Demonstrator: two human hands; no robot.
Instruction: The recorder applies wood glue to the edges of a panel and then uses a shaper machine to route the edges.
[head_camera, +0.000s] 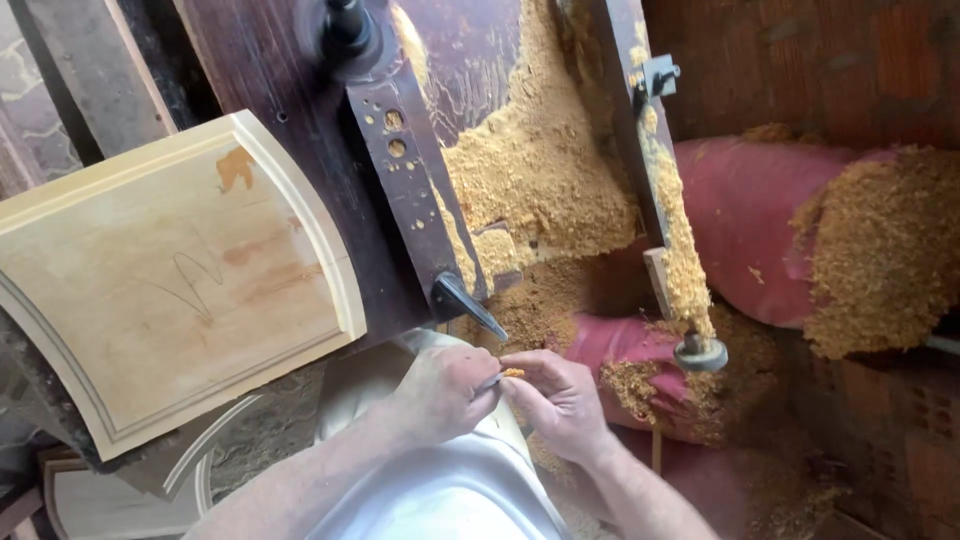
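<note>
My left hand (443, 392) and my right hand (560, 400) meet at the lower middle, fingertips pinched together on a small orange-tipped piece (512, 373), with a thin grey stem running back into the left hand. Both hands hover just below a black lever handle (463, 303) that sticks out from a dark metal machine bracket (410, 180). What the small piece is cannot be made out.
A pale carved wooden panel (170, 280) with a curved edge lies on the dark machine table at the left. Sawdust (540, 170) covers the machine's middle. A red dust bag (750, 230) heaped with shavings lies at the right. More wooden panels (110, 500) lie below left.
</note>
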